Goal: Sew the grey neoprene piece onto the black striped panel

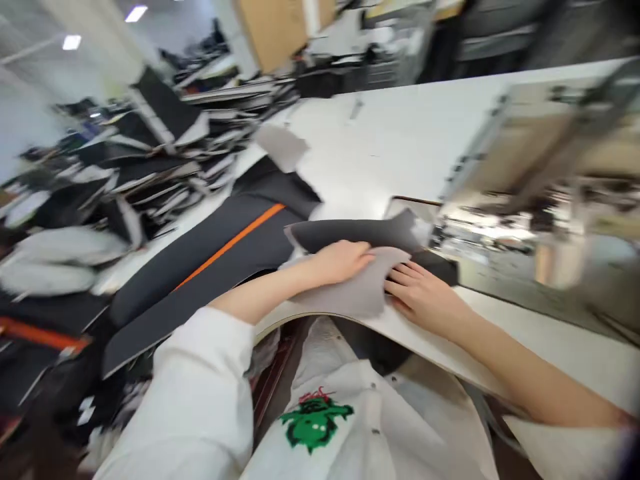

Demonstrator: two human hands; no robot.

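A fabric piece with a pale grey face (345, 293) lies at the curved front edge of the white table. My left hand (343, 261) is closed on its upper part, the fingers bent together. At its right edge rests my right hand (423, 297), fingers stretched out and a little apart, the tips against the fabric. Just beyond both hands lies a dark grey fabric piece (355, 233), its far end curling up near the sewing machine. Some blur hides the exact contact of the fingertips.
A sewing machine (560, 247) stands on the right of the white table (400, 147). Long dark panels with an orange stripe (230, 247) lie to the left, near a small grey piece (283, 147). Piles of cut dark pieces (165, 160) fill the far left.
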